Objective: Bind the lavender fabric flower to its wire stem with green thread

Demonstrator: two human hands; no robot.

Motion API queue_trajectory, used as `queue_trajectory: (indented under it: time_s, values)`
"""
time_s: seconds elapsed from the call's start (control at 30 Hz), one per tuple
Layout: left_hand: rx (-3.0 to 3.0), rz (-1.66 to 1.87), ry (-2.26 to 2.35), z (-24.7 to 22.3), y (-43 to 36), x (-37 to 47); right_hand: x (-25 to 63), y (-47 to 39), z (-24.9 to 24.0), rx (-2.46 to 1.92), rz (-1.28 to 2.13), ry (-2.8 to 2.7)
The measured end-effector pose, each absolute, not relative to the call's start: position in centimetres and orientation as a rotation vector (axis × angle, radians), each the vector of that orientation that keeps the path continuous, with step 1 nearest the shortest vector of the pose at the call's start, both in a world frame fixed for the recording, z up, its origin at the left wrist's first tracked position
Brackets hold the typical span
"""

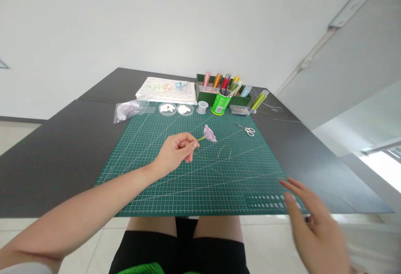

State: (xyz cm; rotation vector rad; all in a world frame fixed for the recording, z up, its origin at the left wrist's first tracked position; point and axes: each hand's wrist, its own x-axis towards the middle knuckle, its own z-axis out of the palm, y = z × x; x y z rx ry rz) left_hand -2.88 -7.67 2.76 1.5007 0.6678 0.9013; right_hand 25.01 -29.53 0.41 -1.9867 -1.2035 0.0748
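Between the thumb and fingers of my left hand (178, 150) is the thin green stem of a small pale lilac flower (209, 134). Its bloom points up and to the right, over the green cutting mat (175, 194). Loose yellowish thread (231, 152) curls across the mat to the right of this hand. My right hand (318, 230) is at the mat's lower right corner, slightly blurred, with thumb and fingers apart and nothing visible in them. Small white-handled scissors (249, 131) lie on the mat beyond the flower, to its right.
Along the back stand a green can (220, 103) of sticks, a dark green box (205, 96) of thread spools, and a yellow-green spool (259, 101). Two dishes of white pieces (167, 108), a small white tub (202, 107), a plastic bag (129, 110) and stacked paper (166, 92) are further left.
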Motion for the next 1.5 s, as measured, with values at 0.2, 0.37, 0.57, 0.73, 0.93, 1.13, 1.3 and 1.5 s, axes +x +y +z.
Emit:
queue_trajectory:
  time_s: [0.2,0.37,0.57,0.73,0.93,1.13,1.3,1.5]
  values:
    - [1.592,0.851,0.636,3.2,-9.6,-2.6,12.1,-19.0,1.1,-1.346,0.669,-1.243]
    - [1.638,0.887,0.648,3.1,-9.9,-2.6,8.8,-17.2,0.9,-1.106,0.955,-0.844]
    - [1.776,0.906,0.697,2.8,-10.3,-2.4,8.3,-17.0,1.5,-1.157,0.899,-0.537]
    - [1.889,0.907,0.703,2.9,-10.7,-2.3,8.6,-17.0,0.9,-1.177,0.871,-0.498]
    - [1.889,0.835,0.662,3.1,-10.5,-2.3,8.8,-17.5,1.1,-1.166,0.813,-0.421]
    - [1.84,0.808,0.698,3.2,-10.6,-2.2,8.8,-17.6,0.3,-1.185,0.767,-0.464]
    - [1.78,0.829,0.757,3.3,-10.5,-2.3,9.5,-19.4,-0.9,-1.385,0.456,-0.743]
    - [1.78,0.873,0.801,3.0,-10.1,-2.4,11.5,-22.7,-1.2,-1.47,0.012,-1.296]
